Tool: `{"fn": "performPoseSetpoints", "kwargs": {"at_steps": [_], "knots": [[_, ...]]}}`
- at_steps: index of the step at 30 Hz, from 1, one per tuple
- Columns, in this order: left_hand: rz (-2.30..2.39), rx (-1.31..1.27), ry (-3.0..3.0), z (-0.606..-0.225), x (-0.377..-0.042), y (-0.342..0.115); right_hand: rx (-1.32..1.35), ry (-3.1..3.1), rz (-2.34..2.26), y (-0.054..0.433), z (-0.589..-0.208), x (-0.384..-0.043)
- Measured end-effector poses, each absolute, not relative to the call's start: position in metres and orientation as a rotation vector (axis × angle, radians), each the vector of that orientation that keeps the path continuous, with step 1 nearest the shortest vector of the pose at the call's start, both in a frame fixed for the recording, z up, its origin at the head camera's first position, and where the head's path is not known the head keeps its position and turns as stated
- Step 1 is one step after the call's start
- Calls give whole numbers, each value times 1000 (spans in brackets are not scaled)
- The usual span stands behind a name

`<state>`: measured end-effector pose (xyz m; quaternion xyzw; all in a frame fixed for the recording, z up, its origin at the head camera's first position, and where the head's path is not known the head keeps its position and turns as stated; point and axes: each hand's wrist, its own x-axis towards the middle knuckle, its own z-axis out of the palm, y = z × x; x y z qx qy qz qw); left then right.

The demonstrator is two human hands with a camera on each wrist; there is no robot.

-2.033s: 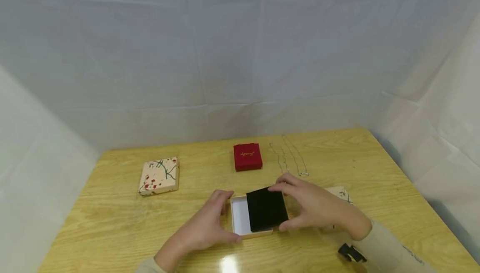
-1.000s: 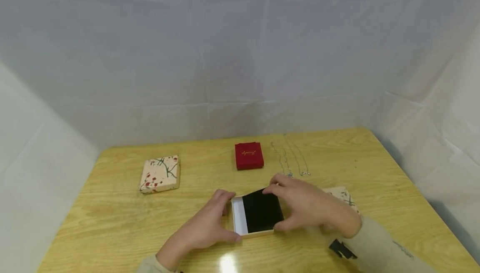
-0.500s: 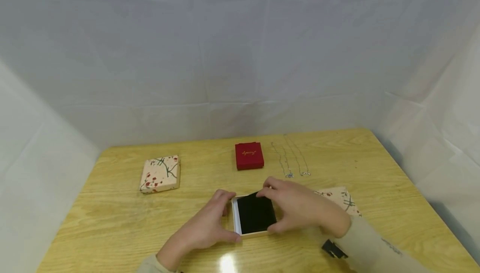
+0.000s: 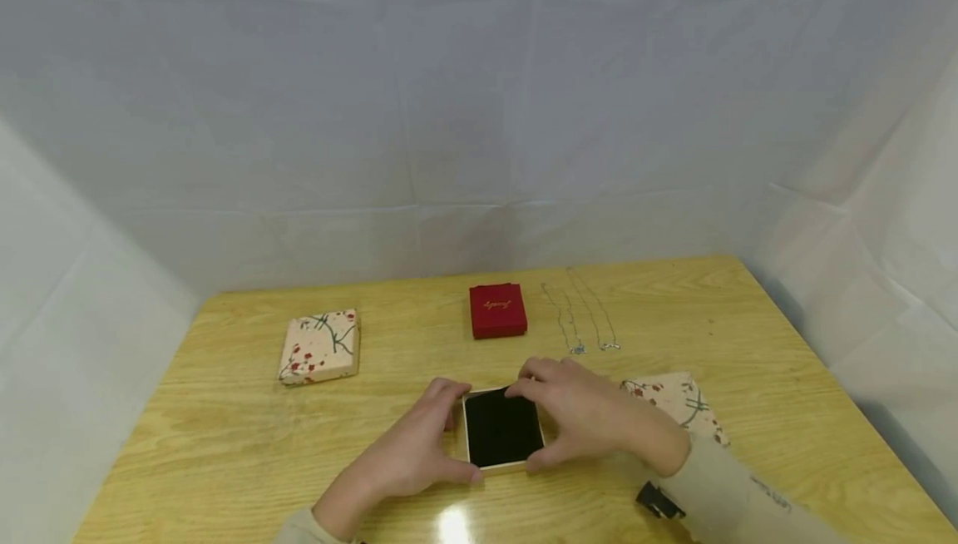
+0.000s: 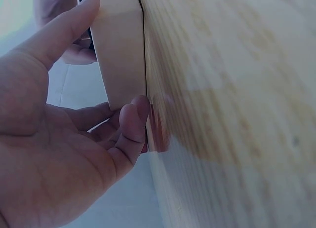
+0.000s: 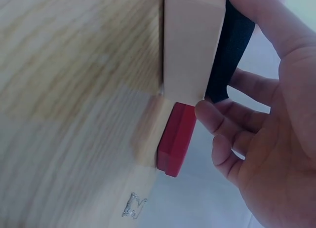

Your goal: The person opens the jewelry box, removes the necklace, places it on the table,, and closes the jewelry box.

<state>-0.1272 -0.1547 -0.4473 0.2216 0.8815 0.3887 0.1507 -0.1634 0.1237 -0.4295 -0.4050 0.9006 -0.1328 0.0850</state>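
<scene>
A shallow cream box (image 4: 505, 468) lies on the table, no lid on it. My left hand (image 4: 407, 452) grips its left side, thumb at the near corner and fingers at the far one. A square black pad (image 4: 501, 427) covers nearly all of the box's opening. My right hand (image 4: 587, 415) pinches the pad's right side between thumb and fingers. In the right wrist view, the pad (image 6: 229, 50) stands proud of the box wall (image 6: 192, 45) at that side. The left wrist view shows fingers and thumb against the box's outer wall (image 5: 121, 45).
Behind the hands sits a small red box (image 4: 497, 311) with gold lettering. To its right lie two thin silver necklaces (image 4: 578, 349). A floral box (image 4: 318, 348) stands at the left. Partly behind the right arm is another floral-patterned piece (image 4: 677, 403). White cloth (image 4: 464, 111) encloses the table.
My right hand has moved left with the black pad, which now covers the box's white inside that showed at the left. My left hand has kept its place on the box.
</scene>
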Motion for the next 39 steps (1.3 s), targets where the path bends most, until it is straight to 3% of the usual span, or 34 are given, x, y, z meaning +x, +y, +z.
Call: {"fn": "performPoseSetpoints", "kwargs": {"at_steps": [39], "knots": [[1078, 612, 2551, -448, -126, -155, -1310, 2730, -317, 125, -441, -163]]}}
